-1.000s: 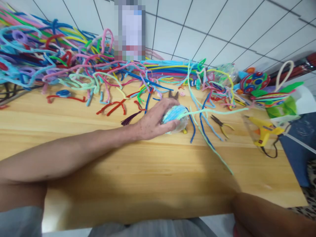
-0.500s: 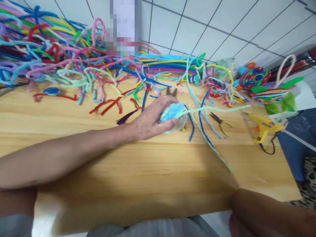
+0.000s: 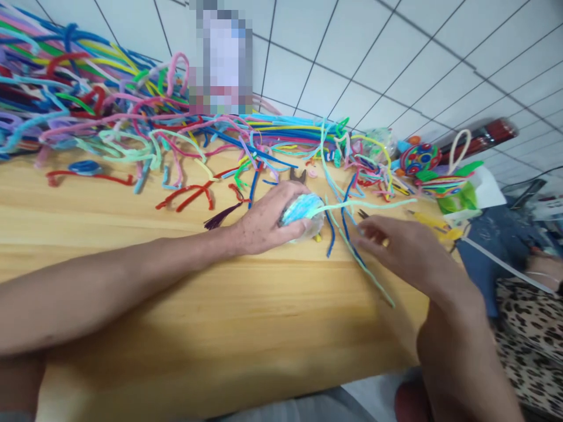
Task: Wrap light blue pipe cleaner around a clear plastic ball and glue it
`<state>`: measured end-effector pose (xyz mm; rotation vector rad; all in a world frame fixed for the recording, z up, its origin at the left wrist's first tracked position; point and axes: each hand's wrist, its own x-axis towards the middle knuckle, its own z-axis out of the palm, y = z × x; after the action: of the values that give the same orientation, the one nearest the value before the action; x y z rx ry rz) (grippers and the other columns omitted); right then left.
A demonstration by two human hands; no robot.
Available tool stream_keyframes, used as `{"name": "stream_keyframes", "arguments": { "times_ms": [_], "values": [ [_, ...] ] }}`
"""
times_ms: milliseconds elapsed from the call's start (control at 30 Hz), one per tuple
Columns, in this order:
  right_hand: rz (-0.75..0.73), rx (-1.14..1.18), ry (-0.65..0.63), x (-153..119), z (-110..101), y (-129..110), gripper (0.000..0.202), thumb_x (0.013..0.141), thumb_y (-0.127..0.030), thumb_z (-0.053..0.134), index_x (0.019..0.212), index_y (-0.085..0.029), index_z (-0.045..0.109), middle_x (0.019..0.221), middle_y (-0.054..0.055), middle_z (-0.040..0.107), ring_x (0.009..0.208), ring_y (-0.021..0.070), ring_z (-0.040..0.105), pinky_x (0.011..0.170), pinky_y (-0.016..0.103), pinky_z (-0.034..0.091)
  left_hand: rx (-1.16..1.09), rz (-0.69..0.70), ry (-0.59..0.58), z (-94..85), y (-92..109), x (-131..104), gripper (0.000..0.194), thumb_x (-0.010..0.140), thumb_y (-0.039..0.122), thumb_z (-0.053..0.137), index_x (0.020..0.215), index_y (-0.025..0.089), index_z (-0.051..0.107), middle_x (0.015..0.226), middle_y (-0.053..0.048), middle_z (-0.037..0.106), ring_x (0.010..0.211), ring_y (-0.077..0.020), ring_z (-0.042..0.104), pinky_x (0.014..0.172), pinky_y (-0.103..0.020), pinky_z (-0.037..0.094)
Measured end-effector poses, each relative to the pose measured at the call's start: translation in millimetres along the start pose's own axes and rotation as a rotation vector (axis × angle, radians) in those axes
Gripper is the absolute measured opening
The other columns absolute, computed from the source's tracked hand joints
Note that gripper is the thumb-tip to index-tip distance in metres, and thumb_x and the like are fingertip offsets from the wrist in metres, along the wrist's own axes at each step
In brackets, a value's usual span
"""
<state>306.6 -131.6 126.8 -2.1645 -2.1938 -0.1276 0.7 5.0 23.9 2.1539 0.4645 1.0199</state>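
My left hand (image 3: 270,220) is wrapped round a clear plastic ball (image 3: 314,225) whose top is covered with light blue and mint pipe cleaner (image 3: 303,206). From the ball a mint pipe cleaner strand (image 3: 373,204) sticks out to the right. My right hand (image 3: 400,249) is over the table to the right, its fingers bent and apart, close to the small pliers (image 3: 363,214). The hand hides most of those pliers. Blue pipe cleaners (image 3: 331,234) and a long mint one (image 3: 372,272) lie between the ball and my right hand.
A heap of coloured pipe cleaners (image 3: 109,105) runs along the table's back. Dark plier jaws (image 3: 298,176) lie behind the ball, a purple tassel (image 3: 220,217) left of it. At right are a yellow glue gun (image 3: 448,231), a decorated ball (image 3: 420,158) and a person in leopard print (image 3: 528,328).
My right hand has come up from the lower right table edge to the pliers. My left hand keeps its hold on the ball. The view has turned slightly to the right.
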Motion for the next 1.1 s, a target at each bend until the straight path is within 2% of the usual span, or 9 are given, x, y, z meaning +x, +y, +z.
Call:
{"name": "stream_keyframes", "arguments": {
  "times_ms": [67, 133, 167, 200, 267, 367, 467, 633, 1100],
  "values": [
    [-0.021, 0.197, 0.052, 4.9, -0.6, 1.3, 0.035, 0.106, -0.052, 0.064, 0.086, -0.026, 0.076, 0.072, 0.004, 0.075, 0.059, 0.0206, 0.066, 0.053, 0.033, 0.049, -0.007, 0.013, 0.000, 0.8, -0.7, 0.3, 0.046, 0.102, 0.040, 0.065, 0.143, 0.020, 0.055, 0.142, -0.015, 0.068, 0.132, -0.0305, 0.066, 0.116, -0.049, 0.055],
    [-0.079, 0.518, 0.062, 2.6, 4.3, -9.5, 0.034, 0.104, -0.050, 0.069, 0.078, -0.028, 0.073, 0.062, -0.001, 0.069, 0.050, 0.0172, 0.061, 0.046, 0.031, 0.047, -0.008, 0.024, 0.002, 1.3, -1.0, 0.8, 0.045, 0.102, 0.041, 0.065, 0.141, 0.021, 0.055, 0.141, -0.014, 0.069, 0.131, -0.0300, 0.066, 0.115, -0.049, 0.056],
    [-0.097, 0.632, 0.071, 0.1, 8.6, -19.4, 0.032, 0.104, -0.045, 0.071, 0.077, -0.029, 0.072, 0.060, -0.003, 0.067, 0.049, 0.0167, 0.061, 0.045, 0.030, 0.048, -0.007, 0.026, 0.003, 1.4, -0.8, 1.0, 0.045, 0.103, 0.041, 0.065, 0.141, 0.021, 0.054, 0.141, -0.014, 0.069, 0.131, -0.0298, 0.066, 0.115, -0.049, 0.056],
    [-0.108, 0.671, 0.142, -2.4, 13.8, -31.4, 0.023, 0.104, -0.040, 0.072, 0.084, -0.029, 0.074, 0.062, -0.004, 0.069, 0.051, 0.0164, 0.062, 0.045, 0.029, 0.050, -0.006, 0.024, 0.005, 1.3, -0.4, 1.1, 0.044, 0.103, 0.042, 0.065, 0.141, 0.022, 0.054, 0.141, -0.014, 0.069, 0.131, -0.0297, 0.066, 0.115, -0.050, 0.056],
    [-0.151, 0.620, 0.265, -4.9, 25.7, -58.2, 0.003, 0.102, -0.027, 0.074, 0.101, -0.028, 0.075, 0.080, -0.002, 0.078, 0.064, 0.0165, 0.071, 0.058, 0.030, 0.059, -0.008, 0.016, 0.007, 0.9, 1.0, 1.1, 0.044, 0.103, 0.043, 0.064, 0.141, 0.022, 0.054, 0.140, -0.014, 0.069, 0.132, -0.0297, 0.067, 0.115, -0.050, 0.056],
    [-0.331, 0.440, 0.477, -0.6, 42.9, -91.2, 0.024, 0.100, -0.022, 0.075, 0.123, -0.026, 0.071, 0.113, 0.008, 0.081, 0.099, 0.0237, 0.079, 0.082, 0.039, 0.068, -0.011, -0.003, 0.006, 1.0, 2.4, 0.0, 0.045, 0.103, 0.043, 0.063, 0.142, 0.022, 0.054, 0.141, -0.015, 0.069, 0.133, -0.0300, 0.067, 0.116, -0.051, 0.057],
    [-0.413, 0.329, 0.575, 6.4, 54.9, -106.3, 0.044, 0.100, -0.022, 0.075, 0.142, -0.025, 0.064, 0.129, 0.014, 0.076, 0.116, 0.0295, 0.075, 0.094, 0.047, 0.068, -0.017, 0.015, 0.010, 2.7, 1.5, -1.5, 0.046, 0.103, 0.042, 0.063, 0.143, 0.022, 0.053, 0.142, -0.016, 0.068, 0.136, -0.0311, 0.066, 0.117, -0.053, 0.057],
    [-0.438, 0.313, 0.597, 10.5, 64.0, -109.7, 0.058, 0.098, -0.021, 0.076, 0.152, -0.027, 0.056, 0.138, 0.016, 0.071, 0.123, 0.0326, 0.072, 0.094, 0.050, 0.068, -0.007, 0.059, 0.015, 5.5, -0.7, -2.5, 0.045, 0.104, 0.043, 0.064, 0.143, 0.022, 0.053, 0.140, -0.016, 0.069, 0.135, -0.0321, 0.066, 0.115, -0.054, 0.057],
    [-0.388, 0.316, 0.583, 17.0, 76.3, -107.5, 0.053, 0.098, -0.025, 0.073, 0.148, -0.030, 0.055, 0.138, 0.015, 0.070, 0.120, 0.0336, 0.073, 0.097, 0.056, 0.066, -0.043, 0.036, -0.045, -1.1, 2.3, 0.0, 0.041, 0.108, 0.041, 0.057, 0.144, 0.023, 0.052, 0.142, -0.016, 0.068, 0.139, -0.0319, 0.064, 0.118, -0.054, 0.055]
  ]
}}
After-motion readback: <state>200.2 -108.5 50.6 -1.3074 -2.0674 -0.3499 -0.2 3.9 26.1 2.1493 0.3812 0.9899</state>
